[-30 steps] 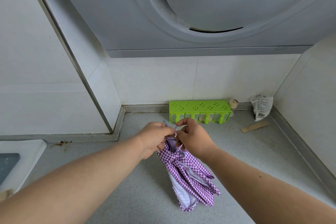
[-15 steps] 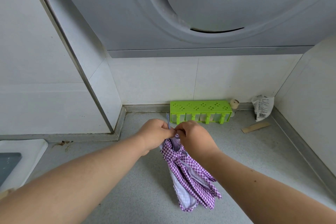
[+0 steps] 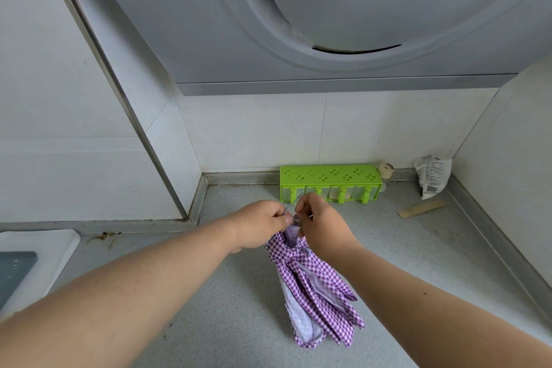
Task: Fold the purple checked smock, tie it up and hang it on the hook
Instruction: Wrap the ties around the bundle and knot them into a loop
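Note:
The purple checked smock [image 3: 313, 287] hangs bunched and knotted below my hands, its lower end resting on the grey counter [image 3: 209, 323]. My left hand [image 3: 260, 225] and my right hand [image 3: 321, 222] meet at its top, each pinching a thin pale strap or loop that sticks up between them. Both hands are held in front of the green box. No hook shows in this view.
A green plastic box [image 3: 330, 181] stands against the tiled back wall. Right of it are a small jar [image 3: 386, 172], a crumpled white packet [image 3: 433, 176] and a flat wooden strip [image 3: 421, 208]. A grey range hood [image 3: 328, 9] hangs overhead. A white stove edge [image 3: 38, 257] lies at left.
Both hands rose a little with the smock's top and drew closer together on the strap. The bundle hangs slightly higher.

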### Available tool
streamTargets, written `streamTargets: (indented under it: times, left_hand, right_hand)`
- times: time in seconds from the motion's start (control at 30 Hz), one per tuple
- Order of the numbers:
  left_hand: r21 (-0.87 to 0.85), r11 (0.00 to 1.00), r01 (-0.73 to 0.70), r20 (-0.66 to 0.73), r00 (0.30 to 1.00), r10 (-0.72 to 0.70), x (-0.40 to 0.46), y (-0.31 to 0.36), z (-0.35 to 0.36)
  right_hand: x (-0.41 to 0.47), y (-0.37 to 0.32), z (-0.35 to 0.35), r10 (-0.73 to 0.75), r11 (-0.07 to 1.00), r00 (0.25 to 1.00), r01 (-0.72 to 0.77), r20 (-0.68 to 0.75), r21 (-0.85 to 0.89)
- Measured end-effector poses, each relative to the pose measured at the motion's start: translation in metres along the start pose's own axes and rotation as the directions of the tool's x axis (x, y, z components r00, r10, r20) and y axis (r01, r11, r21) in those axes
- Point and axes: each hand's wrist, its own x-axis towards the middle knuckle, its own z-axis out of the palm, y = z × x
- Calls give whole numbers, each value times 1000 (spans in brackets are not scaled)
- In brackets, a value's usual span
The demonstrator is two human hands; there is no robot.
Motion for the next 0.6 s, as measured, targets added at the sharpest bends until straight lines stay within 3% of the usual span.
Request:
streamTargets:
  times: [0.23,0.4,0.6]
  left_hand:
    - [-341,937,73,19,997,-71,-5,3,4]
    - [-339,939,64,-10,997,-71,-12,11,-1]
    - [-276,960,36,-28,999,-46,-12,7,-4]
  right_hand:
    - [-6,-3,-5,38,997,999,-40,36,63]
    - [-11,-9,-8,23,984,999,-31,49,174]
    - [-9,-10,-5,11,991,1000,-9,-20,131]
